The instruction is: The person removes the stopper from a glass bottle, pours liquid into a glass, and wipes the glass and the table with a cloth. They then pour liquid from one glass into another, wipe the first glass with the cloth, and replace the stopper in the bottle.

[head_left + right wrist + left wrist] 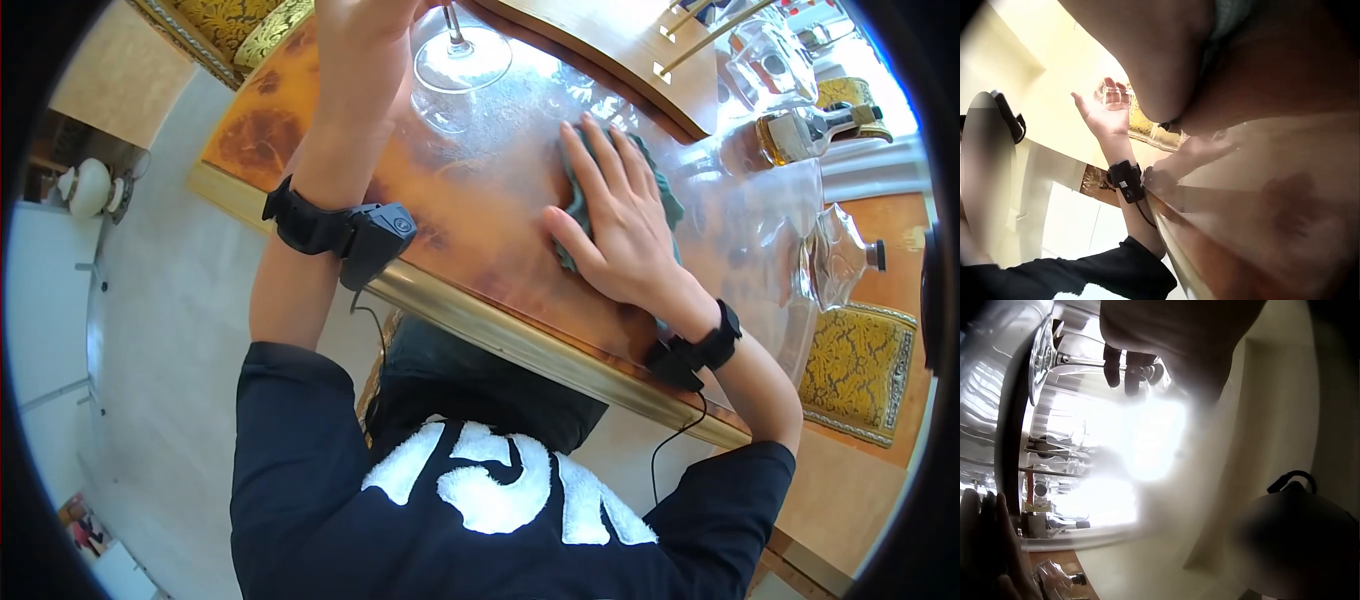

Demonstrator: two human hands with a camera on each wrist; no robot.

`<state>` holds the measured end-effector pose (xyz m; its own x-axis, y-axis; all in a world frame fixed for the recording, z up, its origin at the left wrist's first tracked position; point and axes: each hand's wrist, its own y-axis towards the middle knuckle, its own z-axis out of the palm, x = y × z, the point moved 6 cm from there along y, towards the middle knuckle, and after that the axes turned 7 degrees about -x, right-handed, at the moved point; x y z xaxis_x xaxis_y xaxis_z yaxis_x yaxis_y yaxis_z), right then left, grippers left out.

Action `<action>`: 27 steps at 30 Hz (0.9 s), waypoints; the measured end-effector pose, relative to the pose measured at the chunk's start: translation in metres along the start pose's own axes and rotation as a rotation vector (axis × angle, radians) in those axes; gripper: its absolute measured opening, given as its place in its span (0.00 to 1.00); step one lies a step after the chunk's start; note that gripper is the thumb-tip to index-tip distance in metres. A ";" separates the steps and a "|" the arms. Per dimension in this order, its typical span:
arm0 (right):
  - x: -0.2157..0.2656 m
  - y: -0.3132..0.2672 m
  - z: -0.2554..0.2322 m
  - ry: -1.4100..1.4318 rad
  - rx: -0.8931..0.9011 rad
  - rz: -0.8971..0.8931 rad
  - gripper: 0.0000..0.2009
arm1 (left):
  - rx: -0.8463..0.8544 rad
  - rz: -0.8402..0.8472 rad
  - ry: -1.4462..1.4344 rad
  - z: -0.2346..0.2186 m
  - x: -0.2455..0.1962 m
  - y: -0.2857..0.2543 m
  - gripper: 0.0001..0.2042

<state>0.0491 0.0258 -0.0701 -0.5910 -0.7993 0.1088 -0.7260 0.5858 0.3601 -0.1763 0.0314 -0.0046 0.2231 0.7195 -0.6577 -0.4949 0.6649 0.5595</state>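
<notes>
My left hand [365, 25] is raised at the top of the head view and partly cut off there. Its fingers hold a clear stemmed glass [1079, 360] whose round foot [463, 62] shows over the glossy table [470, 230]. From the right wrist view the left hand [1110, 115] is seen palm-on, fingers curled around the glass. My right hand [622, 225] lies flat with fingers stretched on a dark green cloth [668, 205], pressing it to the tabletop. Much of the cloth is hidden under the palm.
A raised wooden board [610, 45] stands at the back of the table, with clear glassware [770, 70] near it. To the right are a bottle of amber liquid [790, 135] and a stoppered glass decanter [838, 258]. A patterned chair [860, 370] stands beyond the right edge.
</notes>
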 end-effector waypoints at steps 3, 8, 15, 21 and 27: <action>0.014 0.032 0.018 0.041 -0.075 -0.060 0.37 | -0.098 -0.012 -0.018 -0.022 0.005 0.009 0.41; 0.031 0.090 0.052 0.084 -0.172 -0.081 0.38 | -0.315 0.188 -0.029 -0.060 -0.008 0.024 0.29; 0.043 0.140 0.080 0.169 -0.242 -0.061 0.37 | -0.355 0.261 0.118 -0.055 -0.020 0.022 0.41; 0.064 0.082 0.055 0.261 -0.335 -0.316 0.30 | -0.366 0.242 0.176 -0.054 -0.023 0.022 0.44; 0.054 -0.029 0.000 0.381 0.074 -0.336 0.25 | -0.418 0.236 0.226 -0.052 -0.021 0.018 0.36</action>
<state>0.0379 -0.0343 -0.0747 -0.1605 -0.9290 0.3336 -0.8848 0.2852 0.3685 -0.2336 0.0179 -0.0064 -0.0981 0.7481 -0.6563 -0.8128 0.3203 0.4866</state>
